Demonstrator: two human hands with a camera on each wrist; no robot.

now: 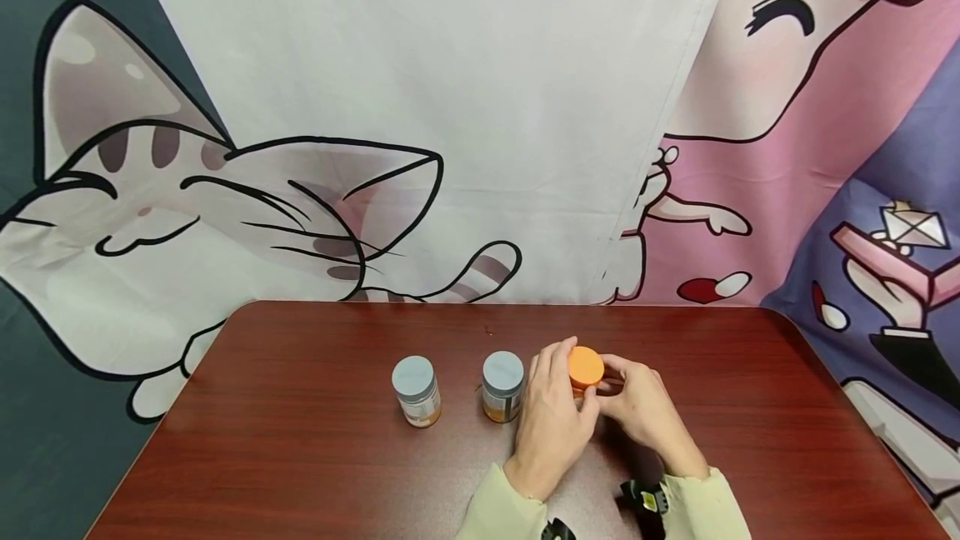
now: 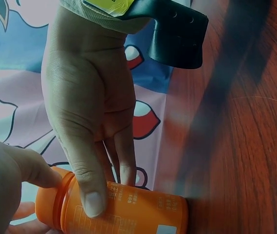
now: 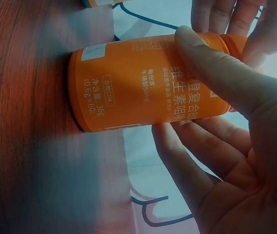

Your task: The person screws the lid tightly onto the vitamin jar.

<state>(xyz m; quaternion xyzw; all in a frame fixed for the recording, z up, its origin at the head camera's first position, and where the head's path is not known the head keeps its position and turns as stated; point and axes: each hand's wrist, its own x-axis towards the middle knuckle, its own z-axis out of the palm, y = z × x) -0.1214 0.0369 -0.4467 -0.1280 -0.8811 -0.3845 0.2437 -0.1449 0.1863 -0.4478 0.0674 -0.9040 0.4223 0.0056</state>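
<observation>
An orange pill bottle [image 3: 123, 83] with printed white writing stands upright at the table surface, its orange cap [image 1: 586, 366] on top. My left hand [image 1: 551, 415] holds the cap, thumb on the near side and fingers on the far side. Lower down, my right hand [image 1: 647, 408] grips the bottle's body, its thumb across the label in the right wrist view. In the left wrist view the right hand [image 2: 92, 97] reaches over the body while the left thumb presses the cap. Just left of my left hand is a jar with a grey-blue lid [image 1: 503, 372].
Another jar with a grey-blue lid [image 1: 414, 377] stands further left on the reddish-brown wooden table [image 1: 300, 473]. Behind the table's back edge hangs a printed cloth [image 1: 465, 65] with cartoon animals. Black wrist devices [image 1: 645, 497] sit at the pale green sleeves.
</observation>
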